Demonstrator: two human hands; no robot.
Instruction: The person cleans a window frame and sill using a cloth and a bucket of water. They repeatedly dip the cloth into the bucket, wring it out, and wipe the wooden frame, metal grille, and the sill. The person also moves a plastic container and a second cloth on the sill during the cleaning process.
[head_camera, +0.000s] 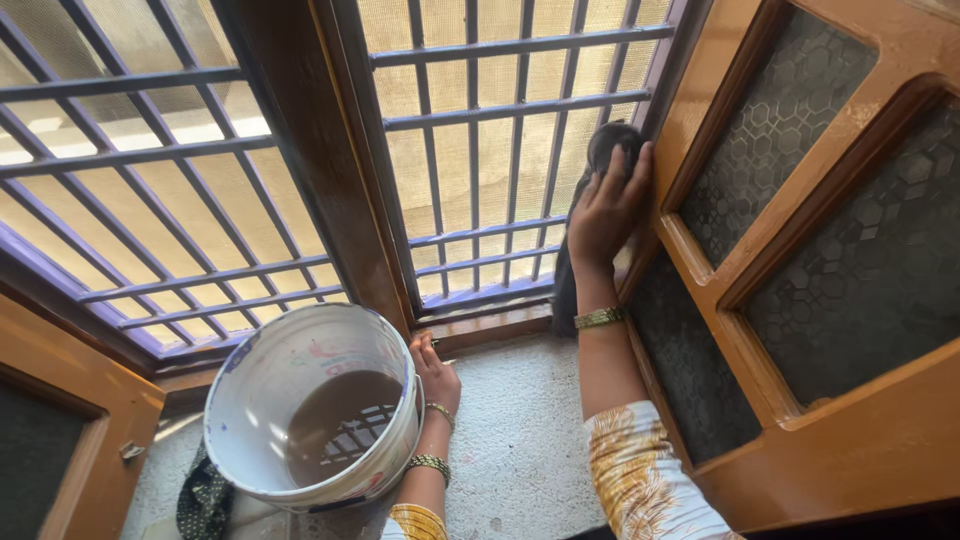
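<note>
My right hand (607, 208) presses a dark cloth (612, 143) against the edge of an open wooden window shutter (720, 300) with dark patterned glass; the cloth hangs down below my wrist. My left hand (436, 372) rests on the speckled stone sill (520, 440), fingers near the wooden frame bottom, right beside a white plastic bucket (250, 400) holding brownish water. Both wrists wear gold bangles.
A purple metal window grille (470, 130) with mesh behind it fills the far side. A wooden post (320, 160) divides two grille panels. Another wooden shutter (70, 440) stands at the left. A dark patterned cloth (203, 500) lies by the bucket.
</note>
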